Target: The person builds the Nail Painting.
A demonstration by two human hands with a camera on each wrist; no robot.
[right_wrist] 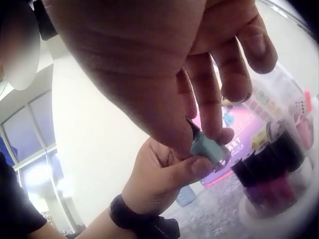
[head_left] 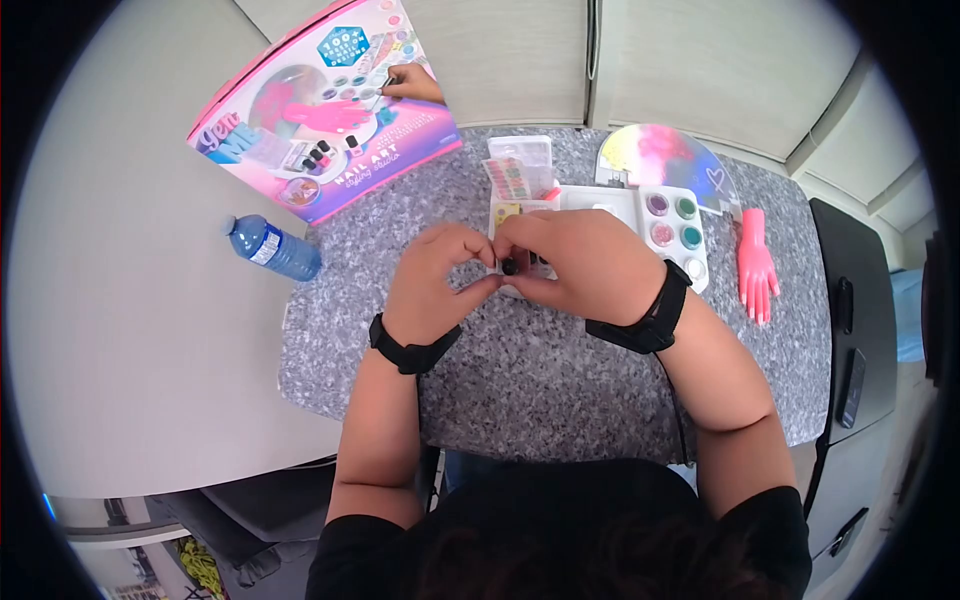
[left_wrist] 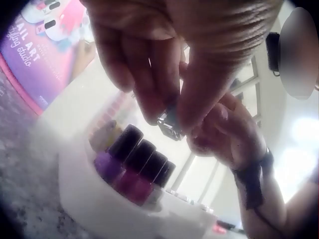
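Observation:
Both hands meet over the front left of a white tray. A small teal nail polish bottle with a black cap is between them. My left hand pinches the bottle's lower end between thumb and fingers. At the cap end, my right hand pinches it with thumb and fingertips. In the left wrist view the bottle's clear base shows below the left fingertips. Purple and magenta polish bottles with black caps stand in the white tray just below the hands.
Pots of coloured glitter fill the tray's right side. Behind it stand a sticker sheet and a painted half-round panel. A pink model hand lies at right. The kit box and a water bottle are at left.

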